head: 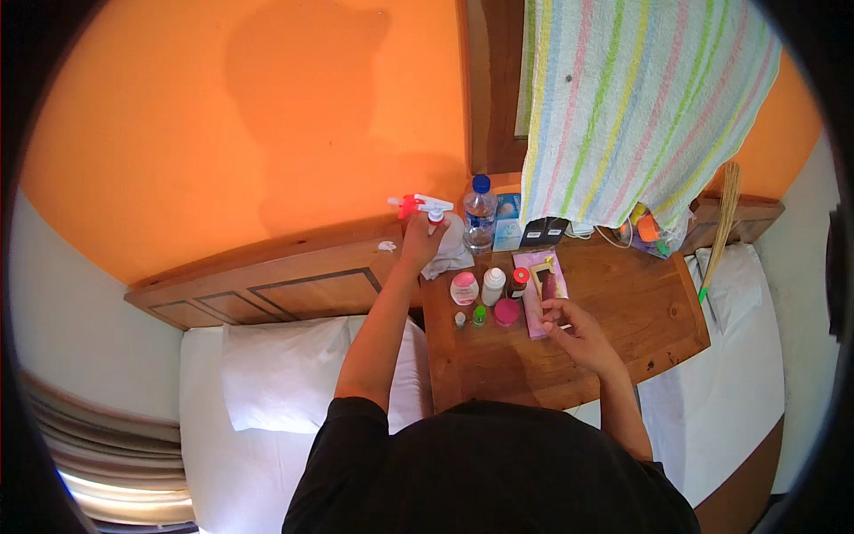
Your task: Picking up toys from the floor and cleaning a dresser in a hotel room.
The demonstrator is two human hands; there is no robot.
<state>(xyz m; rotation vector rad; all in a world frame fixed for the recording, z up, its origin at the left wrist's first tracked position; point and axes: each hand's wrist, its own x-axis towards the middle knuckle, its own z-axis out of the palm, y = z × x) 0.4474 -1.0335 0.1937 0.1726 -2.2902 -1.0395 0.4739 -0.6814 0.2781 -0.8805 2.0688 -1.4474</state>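
Observation:
My left hand is at the back left of the wooden tabletop, closed around the neck of a spray bottle with a red and white trigger head. A white cloth is beside that hand. My right hand is over the tabletop, its fingertips at the lower end of a dark red, narrow item; whether they grip it cannot be told. Under that item are a small gold-edged thing and a pink flat packet.
Left of the packet stand a pink-capped bottle, a white bottle, a red-capped jar and a pink round container. Behind are a blue-capped plastic bottle and boxes. A striped towel hangs above.

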